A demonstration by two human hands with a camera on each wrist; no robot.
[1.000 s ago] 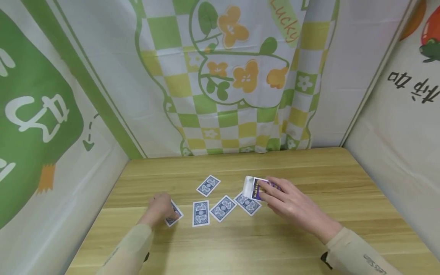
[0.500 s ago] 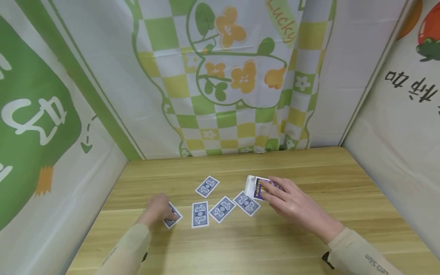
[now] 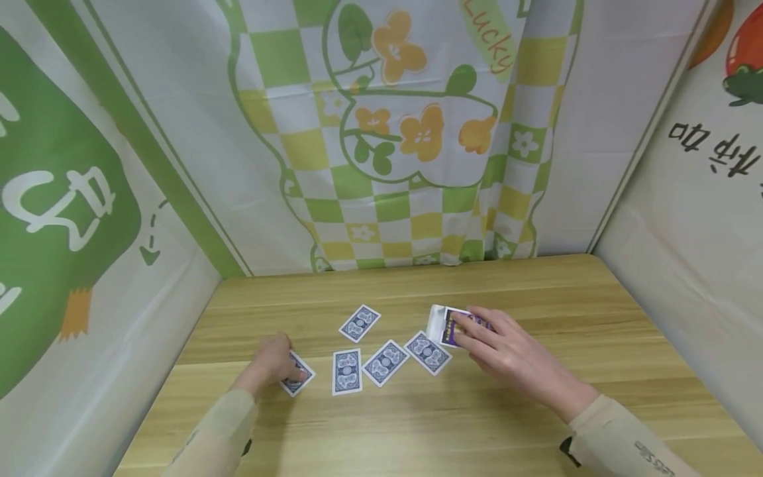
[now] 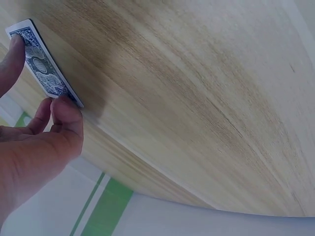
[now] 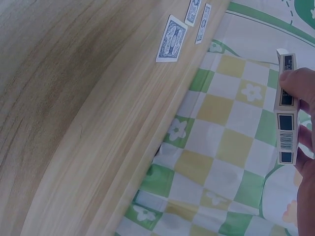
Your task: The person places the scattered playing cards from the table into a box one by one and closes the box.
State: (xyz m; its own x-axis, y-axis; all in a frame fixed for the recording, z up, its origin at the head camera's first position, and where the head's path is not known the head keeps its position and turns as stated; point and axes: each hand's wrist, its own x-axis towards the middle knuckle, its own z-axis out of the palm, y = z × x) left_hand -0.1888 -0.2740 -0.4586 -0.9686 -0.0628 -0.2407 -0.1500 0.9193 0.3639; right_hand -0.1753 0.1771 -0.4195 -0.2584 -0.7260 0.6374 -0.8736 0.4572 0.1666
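**Okay, left hand on a card, right hand on the card box, and lots covered up**

Taking the box as the reference: the left hand's card is farthest left of it and a bit nearer the person. In the left wrist view it's pinched end to end, thumb at one end and fingertips at the other. The thumb hides some of the back, and the hand blocks part of the card in the head view. Can't tell whether it's flat on the table or lifted.

The right hand has the box held between thumb and fingers, white flap facing left. The fingers cover most of the purple front, and the right wrist view crops the hand at the edge.

As for the others, a slanted card sits just left of the box, nearer the person; can't say if the flap touches it. Further left come a tilted card and a straighter card. A far card lies well left, about level with the box. The right wrist view shows just three cards, one cut off at the top.
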